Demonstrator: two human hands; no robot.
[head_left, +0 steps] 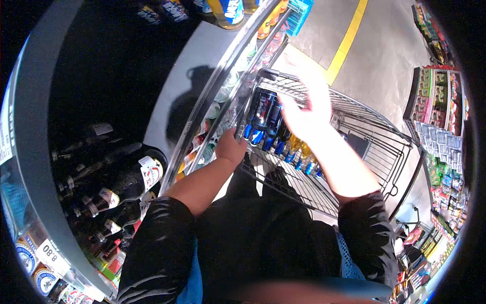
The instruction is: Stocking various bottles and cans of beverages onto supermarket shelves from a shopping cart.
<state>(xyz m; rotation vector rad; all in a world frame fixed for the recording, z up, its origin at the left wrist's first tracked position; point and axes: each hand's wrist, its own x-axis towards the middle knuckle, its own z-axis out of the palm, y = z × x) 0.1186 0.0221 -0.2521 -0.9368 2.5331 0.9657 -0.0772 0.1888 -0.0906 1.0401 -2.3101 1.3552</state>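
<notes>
A wire shopping cart (377, 109) stands in front of me beside the shelf. My left hand (232, 147) is closed on the cart's rim at its near left corner. Over the basket, my right hand (309, 114) is raised with thumb and fingers apart and nothing visible in it; bright light washes out its outline. Below it, several dark bottles (263, 109) with blue caps lie in the cart. Next to them are amber bottles (298, 147), also blue-capped, partly behind the right hand and forearm.
Along my left runs a store shelf (177, 81) with a price rail. Dark bottles (134, 177) lie on it, and a yellow bottle (228, 12) stands at its far end. A yellow floor line (349, 35) crosses the aisle. Stocked displays (435, 101) line the right side.
</notes>
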